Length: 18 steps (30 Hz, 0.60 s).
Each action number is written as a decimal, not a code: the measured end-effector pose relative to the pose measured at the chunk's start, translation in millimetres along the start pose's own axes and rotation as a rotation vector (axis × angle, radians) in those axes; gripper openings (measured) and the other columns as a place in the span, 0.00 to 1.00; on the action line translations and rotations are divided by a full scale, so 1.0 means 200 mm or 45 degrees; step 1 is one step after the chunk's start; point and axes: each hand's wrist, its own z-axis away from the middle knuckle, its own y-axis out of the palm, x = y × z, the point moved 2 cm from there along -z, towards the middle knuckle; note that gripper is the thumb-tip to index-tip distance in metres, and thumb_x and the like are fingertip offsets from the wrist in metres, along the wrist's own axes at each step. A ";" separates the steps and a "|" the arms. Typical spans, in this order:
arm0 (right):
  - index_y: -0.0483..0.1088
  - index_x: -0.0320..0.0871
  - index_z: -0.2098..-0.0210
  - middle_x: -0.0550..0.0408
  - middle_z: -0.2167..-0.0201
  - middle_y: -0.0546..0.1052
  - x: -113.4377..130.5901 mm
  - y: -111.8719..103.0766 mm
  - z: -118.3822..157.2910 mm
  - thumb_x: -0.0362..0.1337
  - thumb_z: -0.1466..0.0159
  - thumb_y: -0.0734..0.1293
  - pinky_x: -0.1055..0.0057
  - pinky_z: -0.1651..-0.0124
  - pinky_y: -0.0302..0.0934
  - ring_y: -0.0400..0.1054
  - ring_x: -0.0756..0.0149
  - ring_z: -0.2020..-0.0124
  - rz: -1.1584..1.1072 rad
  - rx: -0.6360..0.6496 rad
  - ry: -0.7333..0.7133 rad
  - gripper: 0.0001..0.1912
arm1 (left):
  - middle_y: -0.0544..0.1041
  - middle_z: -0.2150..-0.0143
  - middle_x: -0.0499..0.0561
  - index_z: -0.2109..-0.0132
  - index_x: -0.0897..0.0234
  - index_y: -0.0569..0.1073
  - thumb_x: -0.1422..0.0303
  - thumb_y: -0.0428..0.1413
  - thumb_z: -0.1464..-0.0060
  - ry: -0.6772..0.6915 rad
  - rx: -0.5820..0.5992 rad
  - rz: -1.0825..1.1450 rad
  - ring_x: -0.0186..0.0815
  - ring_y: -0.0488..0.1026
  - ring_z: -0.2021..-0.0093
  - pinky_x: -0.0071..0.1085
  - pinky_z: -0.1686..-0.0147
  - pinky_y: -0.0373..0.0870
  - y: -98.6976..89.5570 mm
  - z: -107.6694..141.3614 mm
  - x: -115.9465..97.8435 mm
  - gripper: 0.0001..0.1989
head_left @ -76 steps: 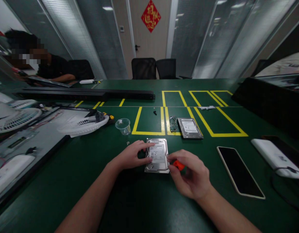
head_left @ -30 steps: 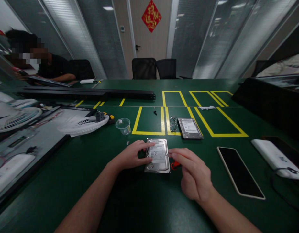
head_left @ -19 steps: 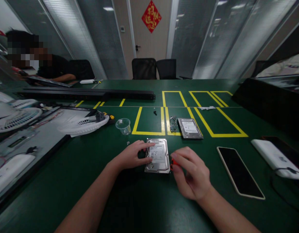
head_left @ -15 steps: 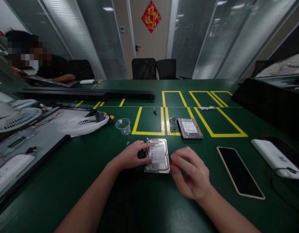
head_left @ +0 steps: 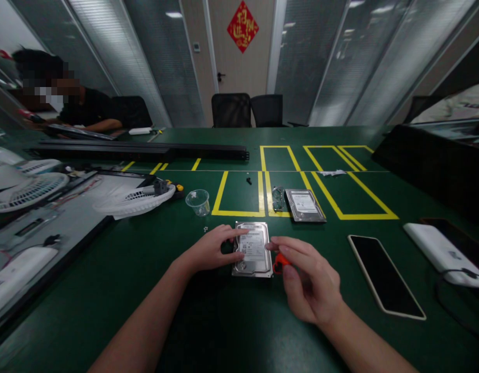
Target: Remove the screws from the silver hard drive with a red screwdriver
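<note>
A silver hard drive [head_left: 255,248] with a white label lies on the green table in front of me. My left hand [head_left: 220,247] holds it from the left, thumb and index finger laid apart across its top, the other fingers at its left edge. At the drive's right edge my right hand [head_left: 311,277] has its thumb and fingers around a small orange-red tool [head_left: 281,263]. Only part of that tool shows, and its tip is hidden. The right fingertips reach the drive's edge. Left of the drive stands a clear plastic cup [head_left: 198,202], with tiny bits [head_left: 206,229] beside it.
A second hard drive [head_left: 305,205] lies behind, by a clear bag [head_left: 278,199]. A phone [head_left: 386,276] and white power bank [head_left: 444,254] are right. White fan guards [head_left: 134,201] and a panel [head_left: 68,223] fill the left. A person [head_left: 87,109] sits far left.
My right fingers have opened out and stretched forward to the drive's edge, and more of the orange-red tool shows. My left hand and the drive have stayed in place.
</note>
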 end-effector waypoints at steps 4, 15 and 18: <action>0.72 0.34 0.40 0.35 0.46 0.83 0.00 0.01 0.00 0.19 0.36 0.69 0.58 0.47 0.84 0.85 0.55 0.47 -0.039 -0.069 -0.003 0.25 | 0.72 0.47 0.53 0.24 0.43 0.67 0.52 0.65 0.33 0.004 0.000 0.009 0.43 0.71 0.49 0.40 0.47 0.69 0.00 0.00 0.00 0.35; 0.71 0.36 0.42 0.41 0.54 0.84 -0.01 0.04 -0.03 0.17 0.38 0.73 0.60 0.54 0.82 0.84 0.58 0.54 -0.110 -0.087 -0.066 0.27 | 0.72 0.47 0.53 0.24 0.43 0.67 0.53 0.65 0.33 0.021 -0.012 0.006 0.44 0.71 0.49 0.40 0.46 0.69 0.00 0.00 0.01 0.34; 0.72 0.35 0.44 0.42 0.57 0.84 0.00 0.03 -0.05 0.19 0.38 0.72 0.62 0.56 0.80 0.82 0.59 0.56 -0.092 -0.051 -0.089 0.23 | 0.72 0.47 0.53 0.24 0.43 0.67 0.53 0.66 0.33 0.018 -0.010 0.011 0.43 0.71 0.49 0.40 0.46 0.69 0.01 0.00 0.01 0.35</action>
